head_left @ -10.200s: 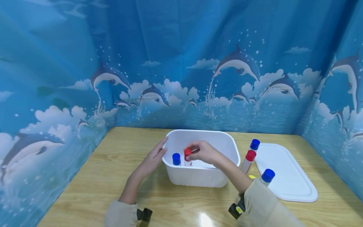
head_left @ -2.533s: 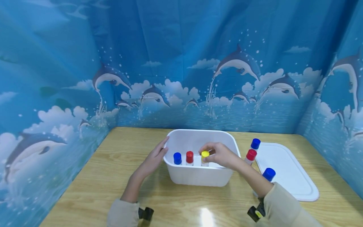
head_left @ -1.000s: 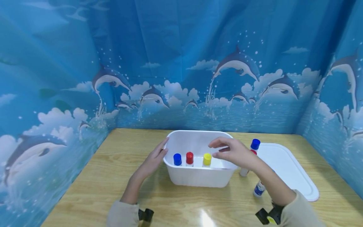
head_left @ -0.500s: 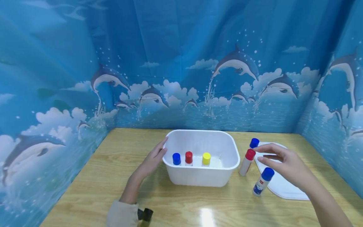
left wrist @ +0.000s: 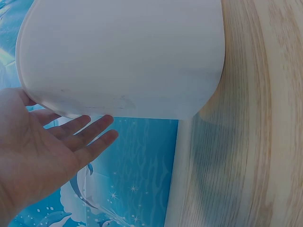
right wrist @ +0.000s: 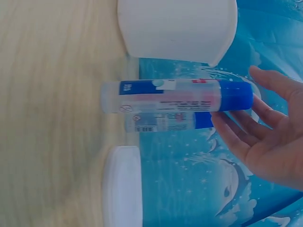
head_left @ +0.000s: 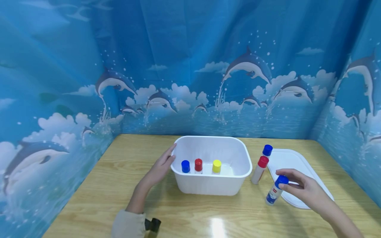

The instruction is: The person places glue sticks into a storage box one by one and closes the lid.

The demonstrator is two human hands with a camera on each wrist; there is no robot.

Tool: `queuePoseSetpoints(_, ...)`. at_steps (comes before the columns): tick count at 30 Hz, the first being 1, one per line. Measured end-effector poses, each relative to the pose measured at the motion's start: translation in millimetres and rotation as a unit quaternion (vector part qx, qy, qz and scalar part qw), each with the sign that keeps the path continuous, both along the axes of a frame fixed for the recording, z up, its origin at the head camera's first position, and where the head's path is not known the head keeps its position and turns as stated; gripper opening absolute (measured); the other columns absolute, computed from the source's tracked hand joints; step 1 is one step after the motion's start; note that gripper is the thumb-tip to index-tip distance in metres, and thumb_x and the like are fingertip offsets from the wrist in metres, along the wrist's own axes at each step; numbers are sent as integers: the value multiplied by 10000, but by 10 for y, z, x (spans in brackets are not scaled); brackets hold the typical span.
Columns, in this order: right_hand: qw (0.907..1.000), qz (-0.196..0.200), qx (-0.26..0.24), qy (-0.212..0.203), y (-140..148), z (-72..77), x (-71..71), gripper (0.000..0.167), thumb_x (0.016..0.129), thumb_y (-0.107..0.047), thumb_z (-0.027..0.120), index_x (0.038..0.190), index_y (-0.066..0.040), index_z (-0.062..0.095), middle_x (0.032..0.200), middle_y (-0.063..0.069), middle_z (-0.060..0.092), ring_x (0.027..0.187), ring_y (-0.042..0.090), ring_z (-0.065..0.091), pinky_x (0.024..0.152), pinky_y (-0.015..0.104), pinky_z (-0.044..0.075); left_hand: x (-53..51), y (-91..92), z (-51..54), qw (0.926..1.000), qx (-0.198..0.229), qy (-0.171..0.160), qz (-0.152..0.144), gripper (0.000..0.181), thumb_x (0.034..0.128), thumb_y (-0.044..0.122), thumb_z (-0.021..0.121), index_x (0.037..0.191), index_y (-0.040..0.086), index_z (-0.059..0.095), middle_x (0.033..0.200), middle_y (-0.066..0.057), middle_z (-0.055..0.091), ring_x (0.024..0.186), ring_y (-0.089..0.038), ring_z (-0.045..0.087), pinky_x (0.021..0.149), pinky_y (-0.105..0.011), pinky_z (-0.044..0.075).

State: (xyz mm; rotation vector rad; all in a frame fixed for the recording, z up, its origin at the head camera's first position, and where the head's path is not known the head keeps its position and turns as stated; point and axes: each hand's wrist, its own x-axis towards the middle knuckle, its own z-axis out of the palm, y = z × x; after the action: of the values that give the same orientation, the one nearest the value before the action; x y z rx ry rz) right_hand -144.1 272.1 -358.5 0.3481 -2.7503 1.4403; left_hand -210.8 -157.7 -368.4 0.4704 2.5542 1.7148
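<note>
A white plastic bin (head_left: 208, 185) holds three upright glue sticks: one blue-capped (head_left: 186, 166), one red-capped (head_left: 198, 165), one yellow-capped (head_left: 216, 166). My left hand (head_left: 159, 168) rests against the bin's left end at the rim, its fingers mostly straight in the left wrist view. Right of the bin, my right hand (head_left: 303, 188) surrounds the blue cap of a standing glue stick (head_left: 274, 193). In the right wrist view, its thumb and fingers are spread about that cap, the thumb apart from it. A red-capped glue stick (head_left: 259, 172) and another blue-capped one (head_left: 267, 151) stand behind.
The white lid (head_left: 293, 162) lies flat on the wooden table (head_left: 184, 215) at the right, partly beneath the right hand's reach. A blue dolphin-print curtain (head_left: 190, 66) encloses the back and sides.
The yellow-capped glue stick was set into the bin and released. My right hand then moved right to the front blue-capped glue stick. The left hand stays at the bin.
</note>
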Motion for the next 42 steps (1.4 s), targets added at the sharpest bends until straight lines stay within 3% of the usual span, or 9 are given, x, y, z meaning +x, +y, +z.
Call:
queuePoseSetpoints(5, 9993, -331, 99, 117, -20, -72, 16, 374, 907, -169, 599, 1219, 23, 524, 1097, 85, 595, 916, -32, 544, 726, 190, 504, 26, 16, 42, 10000, 26, -76, -26, 490, 1016, 229, 342, 1463, 76, 210, 1477, -162, 220, 1309, -359, 248, 1031, -496, 261)
queuePoseSetpoints(9, 9981, -600, 118, 12, -37, -90, 27, 398, 899, -224, 612, 1212, 11, 543, 1097, 123, 600, 891, -50, 542, 715, 190, 507, -52, -12, -73, 10000, 0, -64, -20, 501, 1013, 283, 343, 1470, 124, 210, 1485, -127, 216, 1315, -333, 250, 1033, -482, 265)
queuePoseSetpoints(16, 9965, -800, 243, -38, -54, -39, 32, 441, 887, -305, 619, 1202, -1, 565, 1074, 119, 614, 866, -44, 553, 709, 200, 511, 86, 40, 134, 9999, 12, -142, -16, 480, 1018, 166, 329, 1455, 24, 190, 1473, -202, 191, 1305, -393, 230, 1027, -514, 255)
queuePoseSetpoints(19, 9966, -761, 285, 120, -68, 11, 31, 416, 891, -288, 617, 1190, -2, 575, 1058, 120, 624, 859, -25, 568, 700, 196, 511, 71, 31, 112, 9999, 10, -160, -13, 480, 1018, 173, 334, 1459, 46, 196, 1477, -184, 196, 1307, -377, 238, 1030, -500, 259)
queuePoseSetpoints(24, 9965, -754, 330, 153, -95, 175, 29, 427, 891, -312, 612, 1206, -27, 576, 1068, 102, 616, 855, -12, 581, 693, 199, 516, -39, -16, -58, 10000, -2, -36, -32, 496, 1015, 257, 345, 1468, 110, 209, 1482, -146, 214, 1308, -348, 259, 1032, -483, 267)
queuePoseSetpoints(30, 9969, -590, 254, 447, -149, 404, 6, 368, 900, -260, 608, 1192, -37, 584, 1050, -20, 618, 849, 18, 602, 688, 196, 515, -74, -27, -104, 10000, 70, 4, -43, 502, 1011, 272, 355, 1468, 119, 215, 1480, -141, 224, 1305, -346, 268, 1030, -487, 269)
queuePoseSetpoints(34, 9954, -545, 165, 774, -193, 555, -26, 340, 892, -208, 624, 1182, -31, 594, 1001, -98, 626, 830, 20, 607, 669, 186, 518, -40, -16, -48, 9999, 39, -100, -15, 493, 1014, 252, 351, 1467, 113, 214, 1480, -146, 221, 1310, -346, 256, 1032, -483, 267)
queuePoseSetpoints(39, 9924, -530, 204, 1087, -293, 764, -49, 351, 889, -218, 628, 1191, -43, 595, 992, -89, 630, 821, 31, 614, 663, 179, 519, 75, 34, 128, 9999, 32, -154, -26, 480, 1017, 167, 337, 1457, 39, 196, 1472, -197, 204, 1302, -385, 247, 1022, -503, 275)
queuePoseSetpoints(42, 9916, -498, 263, 1166, -368, 891, -57, 350, 893, -250, 618, 1193, -72, 596, 1005, -63, 631, 830, 29, 612, 673, 165, 511, 65, 34, 114, 9999, 22, -146, -14, 479, 1017, 166, 337, 1457, 38, 197, 1472, -196, 204, 1300, -386, 251, 1020, -504, 278)
